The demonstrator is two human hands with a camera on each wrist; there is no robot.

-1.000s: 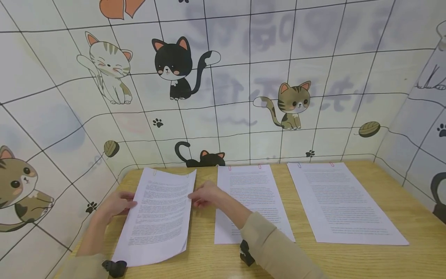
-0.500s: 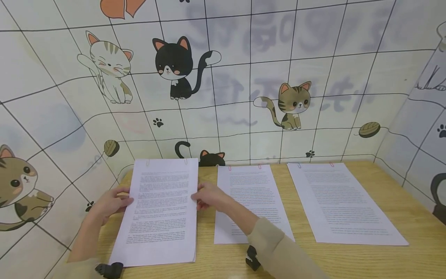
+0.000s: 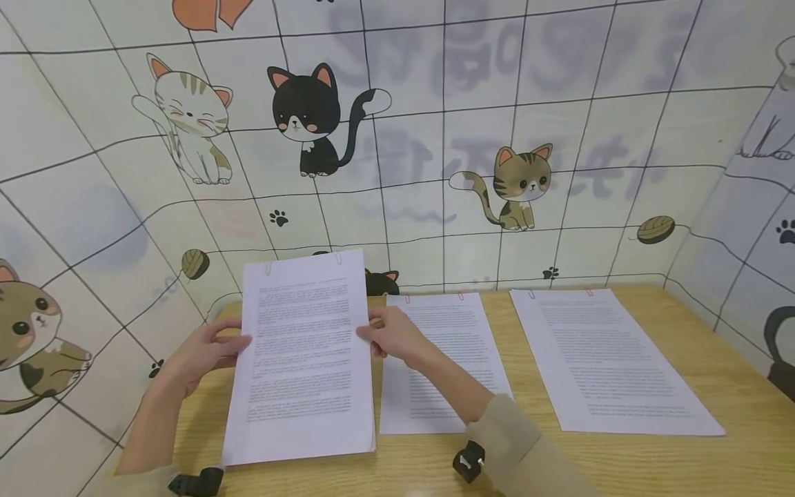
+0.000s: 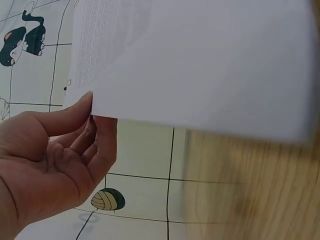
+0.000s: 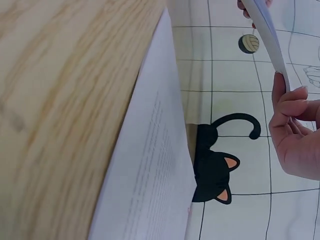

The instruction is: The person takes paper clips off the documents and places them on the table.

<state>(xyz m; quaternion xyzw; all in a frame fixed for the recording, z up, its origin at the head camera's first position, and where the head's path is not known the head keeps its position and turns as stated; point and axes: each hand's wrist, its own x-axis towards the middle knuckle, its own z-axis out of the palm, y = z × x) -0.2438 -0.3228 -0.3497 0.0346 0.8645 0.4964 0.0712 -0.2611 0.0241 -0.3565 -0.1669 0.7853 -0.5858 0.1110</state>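
The left hand point(image 3: 208, 352) pinched the left edge of a stack of paper point(image 3: 304, 359), its thumb at the front and its fingers bent behind. Across from it the right hand point(image 3: 397, 338) gripped the right edge between thumb and fingers. So the stack hung between the two hands, held up above the wooden table point(image 3: 422, 469) with its printed face to the person and its top edge in front of the wall point(image 3: 422, 207). Two pale paper clips point(image 3: 268, 270) sat along that top edge.

From where I stood, the page carried dense paragraphs of print, too small to read. A second stack point(image 3: 459, 338) lay flat on the table, partly behind the right forearm, and a third stack point(image 3: 615, 366) lay farther right; both bore lines of type that I couldn't make out either. Large purple lettering showed faintly on the cat-patterned wall, too blurred to read.
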